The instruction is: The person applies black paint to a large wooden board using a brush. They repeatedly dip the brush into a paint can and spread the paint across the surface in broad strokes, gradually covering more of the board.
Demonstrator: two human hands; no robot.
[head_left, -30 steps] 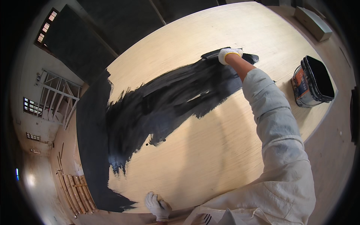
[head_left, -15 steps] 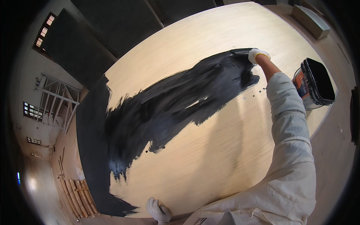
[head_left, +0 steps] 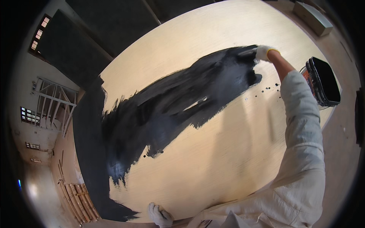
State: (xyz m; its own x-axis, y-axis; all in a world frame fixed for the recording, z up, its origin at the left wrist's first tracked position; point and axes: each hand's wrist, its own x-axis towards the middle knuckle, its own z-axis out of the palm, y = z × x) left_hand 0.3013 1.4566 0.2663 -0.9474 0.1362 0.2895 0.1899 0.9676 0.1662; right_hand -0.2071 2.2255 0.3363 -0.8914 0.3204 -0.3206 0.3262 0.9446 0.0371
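Observation:
A large pale plywood sheet (head_left: 228, 152) lies flat below me, crossed by a broad band of wet black paint (head_left: 178, 102). My right hand (head_left: 265, 52), in a white glove, is shut on a black paint brush (head_left: 247, 51) pressed to the far right end of the painted band. Small black drips dot the bare wood just below that hand. My left hand (head_left: 159, 215), also gloved, rests with fingers spread on the near edge of the sheet.
A black paint tub (head_left: 323, 81) stands on the floor to the right of the sheet. Dark painted boards (head_left: 72, 49) lie beyond the sheet at upper left. Wooden slats (head_left: 78, 201) are stacked at lower left. A grey block (head_left: 313, 17) sits at upper right.
My right hand has dragged the brush to the right along the sheet's far side, lengthening the black band. Drips have appeared on the bare wood. My left hand has stayed on the near edge.

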